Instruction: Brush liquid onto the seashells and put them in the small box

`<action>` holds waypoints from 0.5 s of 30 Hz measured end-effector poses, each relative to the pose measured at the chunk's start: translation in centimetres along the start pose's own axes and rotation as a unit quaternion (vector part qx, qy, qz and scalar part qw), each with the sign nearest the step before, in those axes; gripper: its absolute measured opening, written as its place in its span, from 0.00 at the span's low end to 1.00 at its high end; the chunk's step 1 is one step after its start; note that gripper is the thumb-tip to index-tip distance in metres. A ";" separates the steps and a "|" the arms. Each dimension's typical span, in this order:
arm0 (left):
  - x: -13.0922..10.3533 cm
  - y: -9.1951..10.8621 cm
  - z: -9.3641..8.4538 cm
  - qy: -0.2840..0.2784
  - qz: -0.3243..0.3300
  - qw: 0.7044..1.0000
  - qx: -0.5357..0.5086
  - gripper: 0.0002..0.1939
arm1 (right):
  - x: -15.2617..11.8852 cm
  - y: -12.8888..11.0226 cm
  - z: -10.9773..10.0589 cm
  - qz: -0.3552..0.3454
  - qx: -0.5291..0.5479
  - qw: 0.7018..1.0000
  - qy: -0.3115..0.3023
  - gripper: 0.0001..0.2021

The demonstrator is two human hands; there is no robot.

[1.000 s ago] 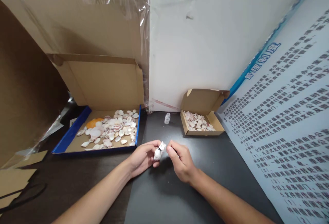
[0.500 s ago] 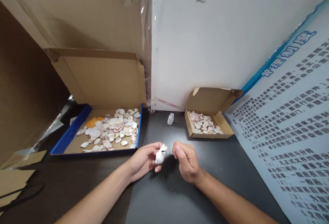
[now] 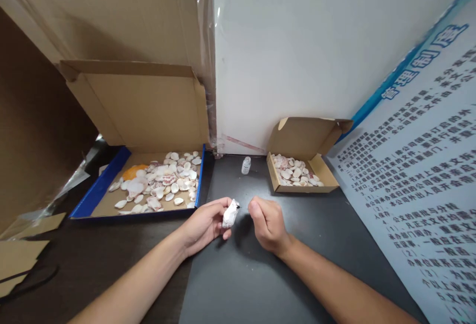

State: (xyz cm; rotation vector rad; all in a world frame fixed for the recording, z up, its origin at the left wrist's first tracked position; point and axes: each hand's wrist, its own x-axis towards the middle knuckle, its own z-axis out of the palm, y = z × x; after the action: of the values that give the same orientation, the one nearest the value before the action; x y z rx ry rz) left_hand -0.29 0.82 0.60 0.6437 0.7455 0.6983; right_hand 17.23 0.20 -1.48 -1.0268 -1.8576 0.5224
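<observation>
My left hand (image 3: 206, 226) is closed around a white, rough lump that looks like a shell piece (image 3: 230, 213), held between thumb and fingers above the dark mat. A small dark spot shows at the upper right tip of this piece. Just to the right, my right hand (image 3: 268, 224) is closed in a pinch, its fingertips pointing at the piece with a narrow gap between. Whatever lies in those fingers, if anything, is hidden. Behind both hands a small clear bottle (image 3: 246, 166) with whitish contents stands on the mat.
At left, an open blue-edged cardboard box (image 3: 99, 181) holds many loose seashells (image 3: 163, 178) and an orange one (image 3: 134, 172). A smaller open cardboard box (image 3: 327, 178) with shells stands at back right. A white panel (image 3: 290, 66) rises behind; a printed poster (image 3: 416, 165) borders the right.
The white piece has turned slightly in my left hand, and the dark spot now shows at its tip rather than on its face. The camera view has shifted a little.
</observation>
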 end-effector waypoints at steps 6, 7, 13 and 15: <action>0.0 0.1 0.2 0.004 0.003 1.000 0.011 0.05 | 0.1 -0.8 0.0 -0.029 -0.013 0.999 -0.014 0.17; 0.0 0.1 0.1 0.002 0.006 1.000 0.013 0.05 | 0.0 -1.0 0.0 -0.043 -0.007 0.999 -0.029 0.17; 0.0 -0.2 0.1 0.010 0.017 0.999 0.030 0.06 | 0.4 -0.5 0.0 -0.001 -0.084 0.996 -0.004 0.18; 0.0 -0.3 0.1 0.012 0.019 0.999 0.037 0.06 | 0.6 -0.2 -0.2 0.003 -0.087 0.996 0.008 0.18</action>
State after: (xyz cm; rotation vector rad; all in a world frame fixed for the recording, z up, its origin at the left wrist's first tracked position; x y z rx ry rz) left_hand -0.16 0.64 0.45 0.7190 0.7861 0.7174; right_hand 17.21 0.55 -0.98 -1.1485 -1.9115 0.3583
